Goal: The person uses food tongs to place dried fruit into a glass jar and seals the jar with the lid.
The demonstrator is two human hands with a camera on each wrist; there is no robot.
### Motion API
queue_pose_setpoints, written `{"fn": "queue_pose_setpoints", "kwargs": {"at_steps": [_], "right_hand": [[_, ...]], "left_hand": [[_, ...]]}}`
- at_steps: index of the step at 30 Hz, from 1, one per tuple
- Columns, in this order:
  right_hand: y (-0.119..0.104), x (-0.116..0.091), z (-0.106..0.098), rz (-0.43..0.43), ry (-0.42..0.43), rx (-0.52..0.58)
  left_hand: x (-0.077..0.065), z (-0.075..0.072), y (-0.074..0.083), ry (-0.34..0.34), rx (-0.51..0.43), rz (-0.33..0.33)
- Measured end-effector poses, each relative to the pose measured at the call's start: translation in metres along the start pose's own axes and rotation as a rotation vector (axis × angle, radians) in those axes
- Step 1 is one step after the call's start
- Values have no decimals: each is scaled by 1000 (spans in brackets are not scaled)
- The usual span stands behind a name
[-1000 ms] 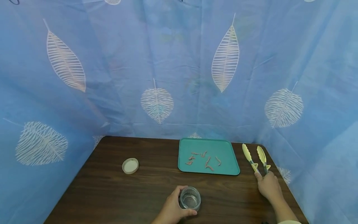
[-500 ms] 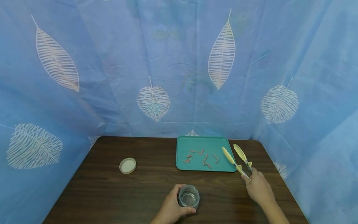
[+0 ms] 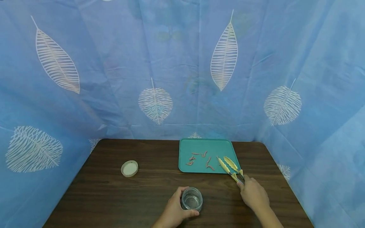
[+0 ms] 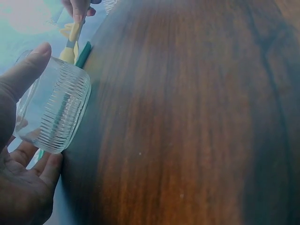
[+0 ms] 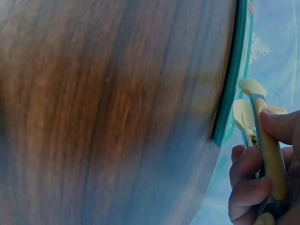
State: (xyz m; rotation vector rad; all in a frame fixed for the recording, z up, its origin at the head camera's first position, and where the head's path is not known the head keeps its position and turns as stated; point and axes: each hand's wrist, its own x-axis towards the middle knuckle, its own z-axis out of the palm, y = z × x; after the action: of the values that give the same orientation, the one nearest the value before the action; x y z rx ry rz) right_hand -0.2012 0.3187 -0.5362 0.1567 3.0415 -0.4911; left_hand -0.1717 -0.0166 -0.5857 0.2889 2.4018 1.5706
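Observation:
My left hand [image 3: 173,209] grips a clear glass jar [image 3: 192,200] standing on the table, thumb on one side and fingers on the other. In the left wrist view the ribbed side of the jar [image 4: 65,112] faces the camera. My right hand [image 3: 254,193] holds yellow-tipped tongs [image 3: 224,166] by the handles, their two arms spread apart. The tong tips overlap the right part of a teal tray [image 3: 184,146]. Several thin pink strips [image 3: 208,163] lie on the tray; the rightmost one is partly hidden behind the tongs.
A round lid with a pale inside [image 3: 129,168] lies at the left of the dark wood table [image 3: 122,199]. A blue curtain with white leaf prints [image 3: 176,63] hangs along the back and sides, right behind the tray.
My right hand has carried the tongs left from the table's right side to over the tray, their arms now closer together. My left hand has stayed on the jar. The view shifted slightly.

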Motion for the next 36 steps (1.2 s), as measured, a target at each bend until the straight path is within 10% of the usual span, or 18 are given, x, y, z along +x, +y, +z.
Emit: {"fn": "queue_pose_setpoints", "kwargs": {"at_steps": [18, 36], "right_hand": [[-11, -5, -3, 25, 18, 11], [-8, -32, 4, 104, -16, 244]], "left_hand": [[-3, 0, 0, -3, -14, 18], [-3, 0, -1, 9, -26, 31]]}}
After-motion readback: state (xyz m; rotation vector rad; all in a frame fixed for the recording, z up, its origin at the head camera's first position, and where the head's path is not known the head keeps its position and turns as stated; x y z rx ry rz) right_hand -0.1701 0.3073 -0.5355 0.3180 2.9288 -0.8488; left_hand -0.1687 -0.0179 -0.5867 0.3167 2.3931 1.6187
